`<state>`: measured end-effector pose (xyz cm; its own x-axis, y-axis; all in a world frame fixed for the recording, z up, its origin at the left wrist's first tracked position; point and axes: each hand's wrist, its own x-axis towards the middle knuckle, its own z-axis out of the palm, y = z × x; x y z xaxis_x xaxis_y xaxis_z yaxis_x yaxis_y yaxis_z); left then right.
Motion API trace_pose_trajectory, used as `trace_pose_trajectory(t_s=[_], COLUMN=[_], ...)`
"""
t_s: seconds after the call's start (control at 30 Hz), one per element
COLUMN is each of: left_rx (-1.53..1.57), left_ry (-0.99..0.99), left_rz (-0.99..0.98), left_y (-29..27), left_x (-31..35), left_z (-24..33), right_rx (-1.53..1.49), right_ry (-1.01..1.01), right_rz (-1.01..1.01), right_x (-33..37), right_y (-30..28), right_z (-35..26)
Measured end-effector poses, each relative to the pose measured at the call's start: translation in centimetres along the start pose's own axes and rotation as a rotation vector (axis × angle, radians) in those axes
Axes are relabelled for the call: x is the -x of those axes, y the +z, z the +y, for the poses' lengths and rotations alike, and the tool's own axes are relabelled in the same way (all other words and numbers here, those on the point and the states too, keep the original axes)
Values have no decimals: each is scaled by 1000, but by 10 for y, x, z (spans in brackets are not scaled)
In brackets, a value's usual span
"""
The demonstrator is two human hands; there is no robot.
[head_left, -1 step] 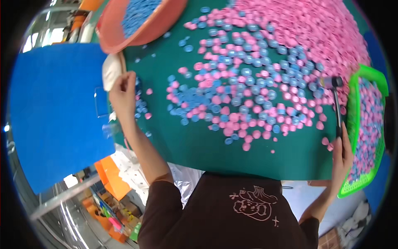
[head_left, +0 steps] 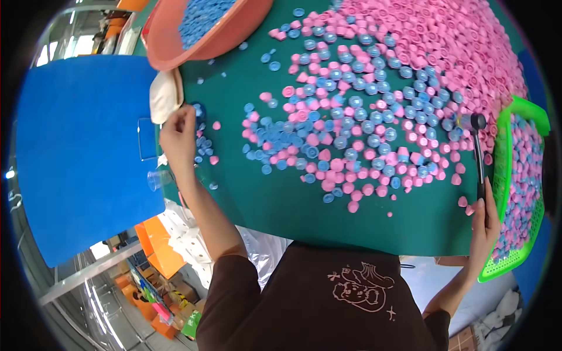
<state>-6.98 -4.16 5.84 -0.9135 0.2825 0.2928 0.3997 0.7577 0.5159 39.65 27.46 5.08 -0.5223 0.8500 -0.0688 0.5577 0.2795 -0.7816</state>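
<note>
My right hand (head_left: 485,227) is wrapped round the black handle of a small mallet (head_left: 479,155). The mallet's head, black at one end and yellowish at the other, lies over the edge of the scattered caps beside the green basket. At the table's left edge my left hand (head_left: 179,137) is closed, its fingertips pinched against the lower end of a cream cloth pouch (head_left: 164,96). Whatever sits between those fingers is hidden. Blue caps (head_left: 373,124) and pink caps (head_left: 353,206) are spread between my hands, some pink ones with blue pieces fitted on.
A salmon-coloured basin (head_left: 249,32) of blue pieces stands at the far left. A large heap of pink caps (head_left: 445,38) covers the far right. A green basket (head_left: 502,175) of mixed caps borders the right side. Beside my left forearm is a clear plastic cup (head_left: 158,180).
The whole view has shifted slightly. The mallet's head has turned a little in my right hand, showing its black end more. My left hand stays by the pouch.
</note>
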Motion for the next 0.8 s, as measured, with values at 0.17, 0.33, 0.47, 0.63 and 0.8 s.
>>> trace_pose_trajectory(t_s=[0.17,0.33,0.47,0.63,0.8], left_rx=[-200,-98,147,-358,-299], left_ry=[41,59,-108,-52,-26], left_rz=[-192,-145,-147,-46,-102], left_y=[2,18,25,1,7], left_x=[27,32,38,50,60], left_z=[-64,-116,-91,-135,-96], right_rx=[-12,-60,20,17,6], right_ry=[231,135,142,61,98], right_rz=[-62,-81,5,-2,-16], right_x=[-11,-27,-18,-16,-15], right_y=[21,35,21,23,17], right_z=[-24,-19,-33,-28,-22])
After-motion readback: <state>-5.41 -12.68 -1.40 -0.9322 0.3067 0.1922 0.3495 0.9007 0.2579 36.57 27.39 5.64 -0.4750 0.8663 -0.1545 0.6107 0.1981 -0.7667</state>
